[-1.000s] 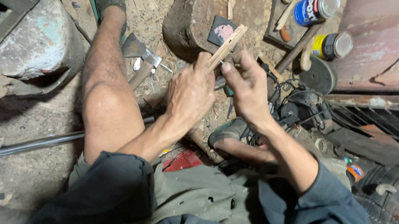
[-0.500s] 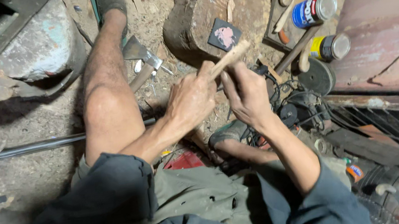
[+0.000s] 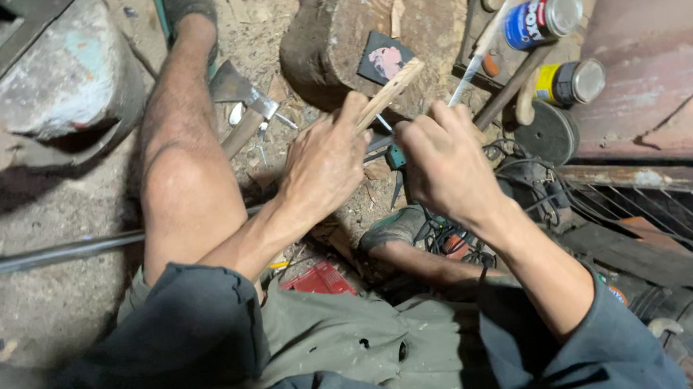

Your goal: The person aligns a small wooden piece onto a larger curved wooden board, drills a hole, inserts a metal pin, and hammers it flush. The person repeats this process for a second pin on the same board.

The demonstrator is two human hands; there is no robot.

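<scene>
One view only here, the head camera looking straight down, so that's all I've got to go on.

Left hand is curled tight around a thin wooden stick, with the far end poking out toward the wood block. Right hand is closed too, just right of the left one. It looks like it's gripping a small tool with a greenish handle that peeks out under the fingers, but the working end is hidden, so I can't tell what kind it is. The two hands are almost touching, held over the dirt floor between the legs.

On the floor left of the hands there's a hatchet lying beside the knee. Far right, two cans on their sides, a dark disc near them, and a long metal rod running off to the left.

Progress-wise, I'd guess the stick is mid-shaping: it's already a slim strip and pale chips lie around the block, but both hands are clamped on, so it's not finished. How much is left I can't judge from this angle.
</scene>
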